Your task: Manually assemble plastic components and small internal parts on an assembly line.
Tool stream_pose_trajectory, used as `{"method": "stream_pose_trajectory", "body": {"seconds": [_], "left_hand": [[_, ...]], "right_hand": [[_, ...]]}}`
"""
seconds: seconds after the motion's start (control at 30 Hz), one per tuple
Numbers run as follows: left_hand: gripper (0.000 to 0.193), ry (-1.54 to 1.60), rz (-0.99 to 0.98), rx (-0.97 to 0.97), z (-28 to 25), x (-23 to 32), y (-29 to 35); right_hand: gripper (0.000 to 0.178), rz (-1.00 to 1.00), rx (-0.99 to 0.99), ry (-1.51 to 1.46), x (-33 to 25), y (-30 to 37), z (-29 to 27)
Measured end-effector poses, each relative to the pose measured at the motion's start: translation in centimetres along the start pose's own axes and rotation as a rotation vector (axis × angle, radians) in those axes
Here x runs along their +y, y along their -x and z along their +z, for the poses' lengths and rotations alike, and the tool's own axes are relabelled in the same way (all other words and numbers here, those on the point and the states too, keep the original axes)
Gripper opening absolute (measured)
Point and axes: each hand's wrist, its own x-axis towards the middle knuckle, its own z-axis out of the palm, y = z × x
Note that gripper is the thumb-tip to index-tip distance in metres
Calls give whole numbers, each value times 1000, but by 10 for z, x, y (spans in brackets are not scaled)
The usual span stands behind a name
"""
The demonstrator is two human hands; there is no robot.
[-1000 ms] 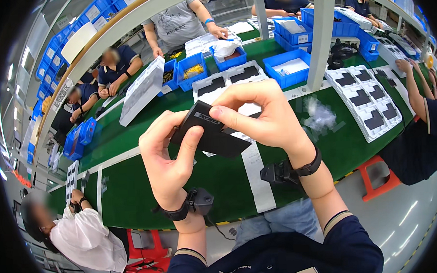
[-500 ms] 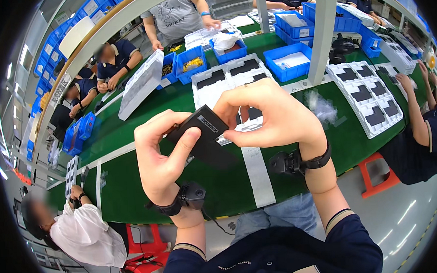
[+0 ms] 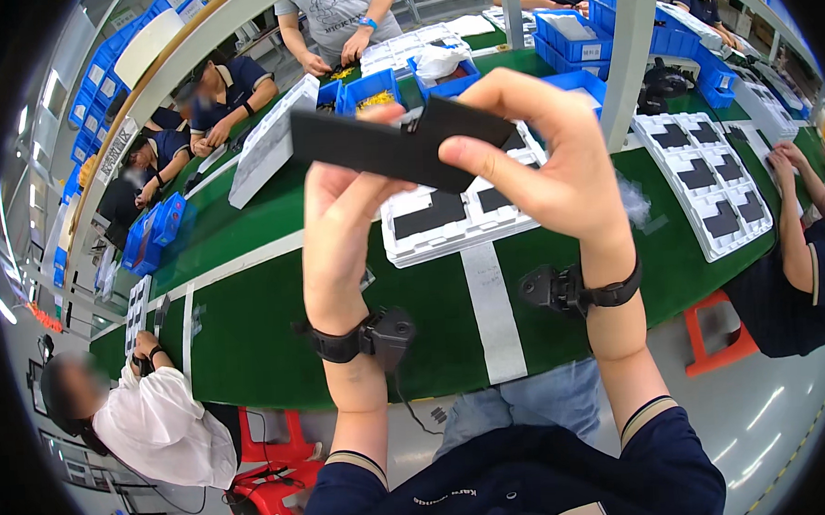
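A flat black L-shaped pack is held up over the bench, its plain dark face showing. My left hand grips its left arm from below, with some fingers hidden behind it. My right hand pinches the right part, thumb on the near face and the other fingers behind. A small notch with a fitting shows at the inner corner between my hands. Beneath and behind my hands lies a white moulded tray with similar black packs in its hollows, partly covered by my hands.
Another white tray with black packs lies to the right. Blue bins, one with yellow pieces, stand at the back, near a tilted white tray. A grey post rises from the green bench. Co-workers sit around it.
Both hands have lifted the black pack upward and turned it: the printed label seen before is out of sight and a plain face shows. My right thumb now presses on that face.
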Motion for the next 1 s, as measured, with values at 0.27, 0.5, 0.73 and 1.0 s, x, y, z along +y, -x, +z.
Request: {"method": "stream_pose_trajectory", "body": {"seconds": [0.27, 0.5, 0.73, 1.0], "left_hand": [[37, 185, 74, -71, -15, 25, 8], [20, -257, 171, 147, 4, 23, 12], [19, -285, 155, 120, 7, 20, 11], [22, -283, -146, 63, -47, -37, -29]], "right_hand": [[27, 4, 53, -74, 6, -3, -7], [29, -50, -44, -97, 13, -3, -12], [29, -44, -119, -100, 19, -3, -21], [51, -53, 320, 391, -13, 0, -47]]}}
